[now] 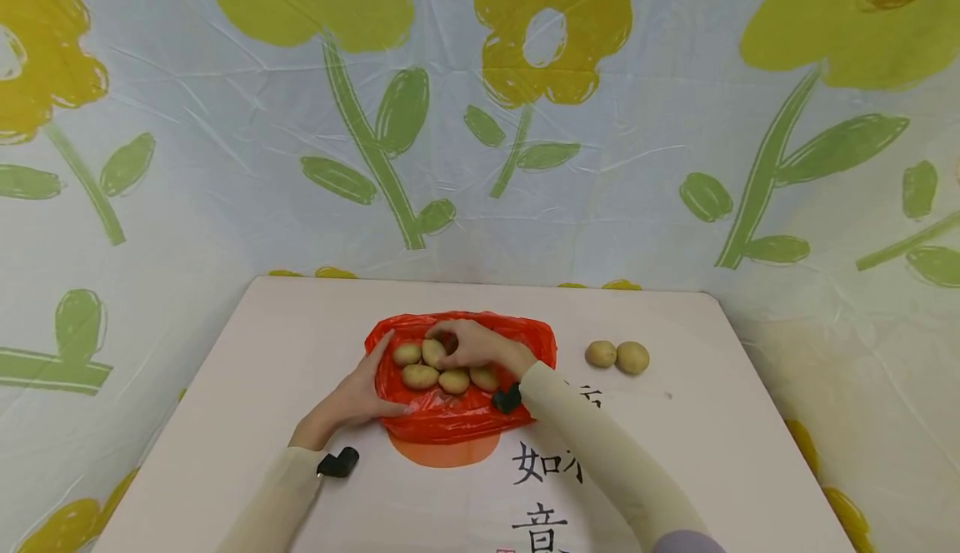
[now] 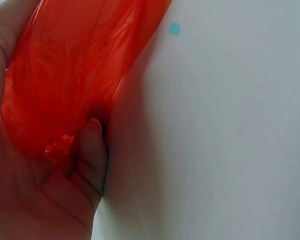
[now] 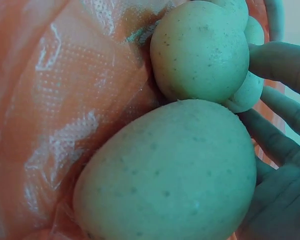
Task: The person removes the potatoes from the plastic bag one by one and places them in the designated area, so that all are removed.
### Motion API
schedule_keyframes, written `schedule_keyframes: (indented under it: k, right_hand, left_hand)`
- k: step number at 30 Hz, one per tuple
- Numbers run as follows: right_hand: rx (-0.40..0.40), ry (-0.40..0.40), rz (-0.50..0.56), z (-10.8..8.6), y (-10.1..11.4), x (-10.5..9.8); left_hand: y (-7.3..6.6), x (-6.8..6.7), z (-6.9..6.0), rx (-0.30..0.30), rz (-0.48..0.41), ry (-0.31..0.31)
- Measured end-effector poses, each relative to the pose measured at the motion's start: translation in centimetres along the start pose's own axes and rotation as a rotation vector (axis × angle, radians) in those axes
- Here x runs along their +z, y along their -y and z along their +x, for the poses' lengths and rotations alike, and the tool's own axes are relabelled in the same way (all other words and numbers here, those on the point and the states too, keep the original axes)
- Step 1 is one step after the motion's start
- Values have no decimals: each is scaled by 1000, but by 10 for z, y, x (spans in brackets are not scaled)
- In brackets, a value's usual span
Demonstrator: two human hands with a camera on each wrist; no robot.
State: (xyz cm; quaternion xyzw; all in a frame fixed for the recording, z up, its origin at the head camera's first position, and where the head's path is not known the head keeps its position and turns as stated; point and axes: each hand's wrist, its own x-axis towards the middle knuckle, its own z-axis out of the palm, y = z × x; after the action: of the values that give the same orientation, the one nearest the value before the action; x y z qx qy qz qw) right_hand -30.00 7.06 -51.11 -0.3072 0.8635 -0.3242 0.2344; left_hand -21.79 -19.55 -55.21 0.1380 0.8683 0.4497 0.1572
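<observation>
A red plastic bag (image 1: 442,428) lies spread on the table with several potatoes on it, among them a front one (image 1: 420,377) and a large one (image 3: 170,175) close to the right wrist camera. My right hand (image 1: 480,345) reaches over the bag and pinches a potato (image 1: 433,353) between thumb and fingers. At the bag's left side is my left hand (image 1: 360,391), thumb and forefinger spread wide along the edge. In the left wrist view a finger (image 2: 91,155) curls against the red plastic, which lies in the palm.
Two potatoes (image 1: 633,357) sit side by side on the pale table (image 1: 300,320), right of the bag. Black characters (image 1: 540,461) and an orange disc (image 1: 442,453) are printed on the tabletop. A flower-patterned cloth (image 1: 600,203) hangs behind and at both sides.
</observation>
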Motion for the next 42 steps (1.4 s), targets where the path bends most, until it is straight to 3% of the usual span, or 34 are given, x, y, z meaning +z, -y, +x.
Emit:
schedule_keyframes:
  k: [11,24,42]
  right_hand:
    - [2,8,10,1,0,-1]
    - [-7,-24,31,1,1,4]
    - [-4,-81,117,-10,1,-9]
  left_hand:
    - [-1,0,1,13,11,-1]
    - [1,-1,-2,-24,28,7]
    - [0,0,0,16,3,2]
